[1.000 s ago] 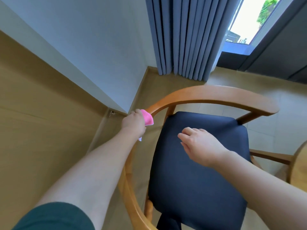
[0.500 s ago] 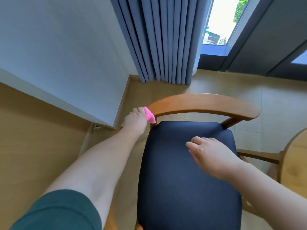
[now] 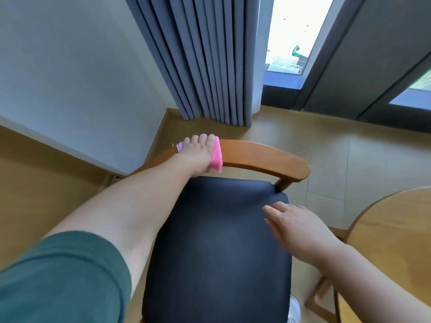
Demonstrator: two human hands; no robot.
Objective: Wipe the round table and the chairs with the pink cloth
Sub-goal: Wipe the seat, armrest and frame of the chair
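Left hand (image 3: 200, 155) had slid rightward along the chair backrest (image 3: 261, 157) since the earlier frame, fingers curled over the rail, clamping the pink cloth (image 3: 216, 157) against it. Cloth poked out both sides of that hand. Right hand (image 3: 295, 226) hovered flat, fingers extended, above the seat (image 3: 217, 241), near the round table (image 3: 394, 227).

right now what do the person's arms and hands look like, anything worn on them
Both forearms are bare. The left arm has a dark green short sleeve at the upper arm; no sleeve shows on the right arm within the frame. The left hand and right hand are bare: no gloves, and no rings, watch or bracelet can be seen.
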